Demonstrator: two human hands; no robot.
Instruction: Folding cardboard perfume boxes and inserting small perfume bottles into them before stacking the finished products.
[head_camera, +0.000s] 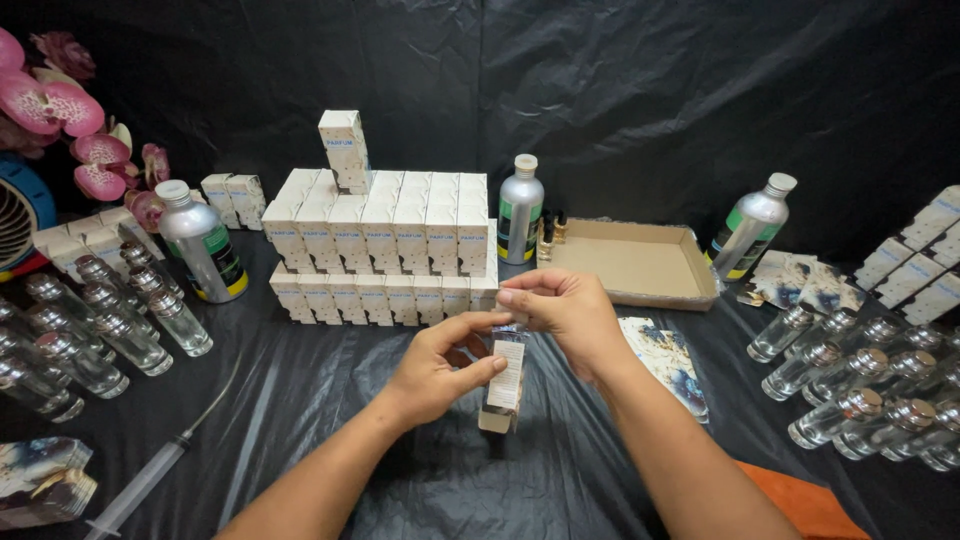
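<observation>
Black plastic sheeting drapes the table (330, 390) and wall behind a person packing small perfume cartons. The left hand (435, 370) wraps the upright carton (506, 385) at mid-table to steady it, while the right hand (565, 310) pinches its top flap. Finished white boxes (385, 250) stand stacked behind; capped glass bottles (100, 330) lie in rows on either side, within reach.

Single view, worn on the head, looking forward and down across a black-draped table (420, 500). Close above both forearms, which enter from the bottom edge and meet near centre. Facing a stack of white boxes (385, 245) and a dark backdrop (600, 80) beyond. No second view to overlap.
</observation>
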